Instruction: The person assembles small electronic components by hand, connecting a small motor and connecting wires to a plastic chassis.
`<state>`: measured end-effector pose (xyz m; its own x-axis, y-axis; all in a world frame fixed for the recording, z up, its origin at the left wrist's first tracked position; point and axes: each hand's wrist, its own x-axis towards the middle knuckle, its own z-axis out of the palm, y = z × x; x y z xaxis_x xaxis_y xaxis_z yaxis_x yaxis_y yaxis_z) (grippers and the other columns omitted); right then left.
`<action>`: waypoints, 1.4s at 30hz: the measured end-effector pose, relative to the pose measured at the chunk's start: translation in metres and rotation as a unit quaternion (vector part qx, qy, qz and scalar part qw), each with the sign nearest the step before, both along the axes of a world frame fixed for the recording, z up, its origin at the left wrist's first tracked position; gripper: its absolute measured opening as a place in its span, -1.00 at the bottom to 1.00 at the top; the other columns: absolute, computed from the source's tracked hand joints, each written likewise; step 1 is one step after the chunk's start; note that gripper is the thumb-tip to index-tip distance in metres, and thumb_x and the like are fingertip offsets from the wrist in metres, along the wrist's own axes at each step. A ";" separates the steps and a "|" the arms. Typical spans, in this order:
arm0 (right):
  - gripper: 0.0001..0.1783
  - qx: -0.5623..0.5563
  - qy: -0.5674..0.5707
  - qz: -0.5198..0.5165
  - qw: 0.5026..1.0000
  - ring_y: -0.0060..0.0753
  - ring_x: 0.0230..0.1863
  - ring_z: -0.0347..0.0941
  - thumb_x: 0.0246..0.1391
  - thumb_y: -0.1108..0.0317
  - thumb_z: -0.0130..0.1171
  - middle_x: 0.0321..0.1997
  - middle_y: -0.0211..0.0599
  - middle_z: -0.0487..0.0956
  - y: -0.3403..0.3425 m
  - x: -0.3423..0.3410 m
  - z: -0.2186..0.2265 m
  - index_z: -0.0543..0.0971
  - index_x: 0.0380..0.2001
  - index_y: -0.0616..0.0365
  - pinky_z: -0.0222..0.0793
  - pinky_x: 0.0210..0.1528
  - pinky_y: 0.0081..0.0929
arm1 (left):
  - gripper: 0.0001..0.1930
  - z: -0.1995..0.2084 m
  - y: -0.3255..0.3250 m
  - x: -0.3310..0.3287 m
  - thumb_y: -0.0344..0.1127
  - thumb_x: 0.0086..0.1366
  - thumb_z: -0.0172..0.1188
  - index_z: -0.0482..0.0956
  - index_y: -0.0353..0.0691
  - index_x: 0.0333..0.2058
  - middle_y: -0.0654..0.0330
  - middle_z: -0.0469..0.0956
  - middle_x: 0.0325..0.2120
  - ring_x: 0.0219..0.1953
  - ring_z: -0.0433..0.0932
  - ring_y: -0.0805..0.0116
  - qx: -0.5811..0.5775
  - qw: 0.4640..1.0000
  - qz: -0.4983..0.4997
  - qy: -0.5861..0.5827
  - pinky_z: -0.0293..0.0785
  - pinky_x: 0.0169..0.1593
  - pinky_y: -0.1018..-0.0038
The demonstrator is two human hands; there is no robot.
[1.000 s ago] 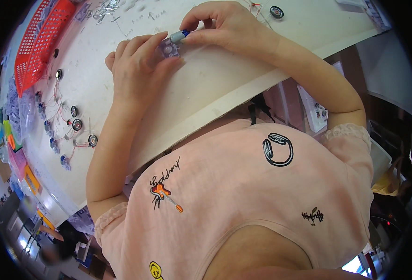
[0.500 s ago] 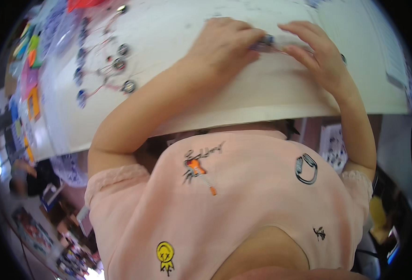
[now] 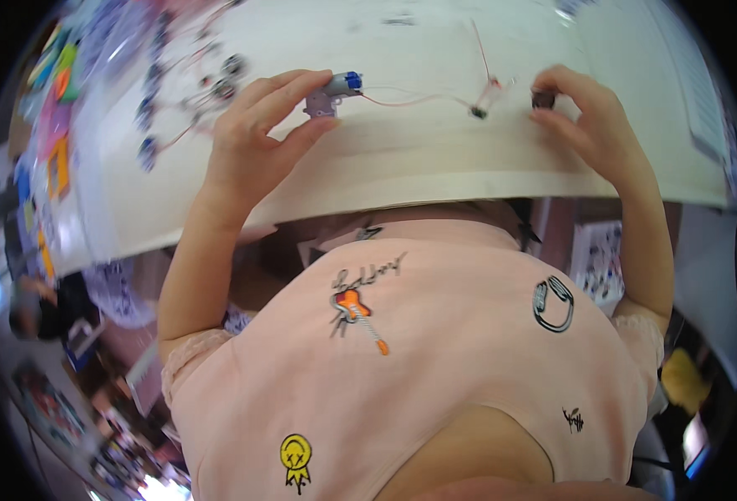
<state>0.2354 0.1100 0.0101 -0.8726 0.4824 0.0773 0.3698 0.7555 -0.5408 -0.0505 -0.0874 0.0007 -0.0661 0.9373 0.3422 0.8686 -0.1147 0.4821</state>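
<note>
My left hand [image 3: 260, 134] pinches a small gear motor [image 3: 333, 93] between thumb and fingers; it has a grey body, a blue end and a pale housing. Thin red and white wires [image 3: 418, 98] trail from it to a small black part [image 3: 478, 112] on the white table. Beside that part lies a little red piece [image 3: 494, 83] with a wire standing out. At the right, my right hand [image 3: 592, 117] grips a small dark round part [image 3: 543, 99] between thumb and fingertips; its kind cannot be made out.
Several wired blue-ended motors [image 3: 147, 150] and round metallic parts [image 3: 225, 88] lie in a row to the left on the white table [image 3: 435, 159]. Plastic bags [image 3: 118, 50] and an orange item [image 3: 58, 167] crowd the left edge. A white ribbed panel [image 3: 698, 92] lies at the far right.
My left hand has moved left and nearer with the motor, drawing the wires out across the table. My right hand has shifted slightly right and its fingers have closed on the dark round part.
</note>
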 end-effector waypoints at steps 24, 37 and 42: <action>-0.62 0.016 0.093 0.208 0.973 -0.17 -0.17 0.47 -0.05 0.16 0.19 -0.10 -0.26 0.44 -0.084 -0.172 -0.009 0.45 -0.16 0.07 0.41 -0.18 -0.24 | -0.55 -0.012 -0.183 -0.163 -0.50 0.16 0.12 0.36 -0.37 0.06 -0.04 0.36 0.06 0.11 0.33 0.04 -0.004 0.960 0.229 0.162 0.21 0.16 0.27; -0.82 0.066 0.340 -0.235 0.908 -0.43 -0.36 0.46 0.02 0.33 0.19 -0.31 -0.34 0.55 0.010 0.073 -0.030 0.57 -0.28 0.07 0.39 -0.30 -0.54 | -0.81 0.026 0.083 -0.011 -0.51 0.21 0.08 0.55 -0.32 -0.19 0.01 0.50 -0.14 -0.11 0.48 0.06 0.076 0.952 -0.228 0.190 0.43 -0.10 0.26; -0.72 0.109 0.465 -0.635 0.607 -0.58 -0.36 0.45 0.08 0.33 0.15 -0.26 -0.38 0.55 -0.028 0.262 -0.097 0.52 -0.13 0.17 0.41 -0.31 -0.62 | -0.82 0.023 0.144 0.062 -0.56 0.17 0.10 0.54 -0.36 -0.22 -0.02 0.50 -0.15 -0.14 0.47 0.02 0.043 0.901 -0.395 0.178 0.43 -0.13 0.24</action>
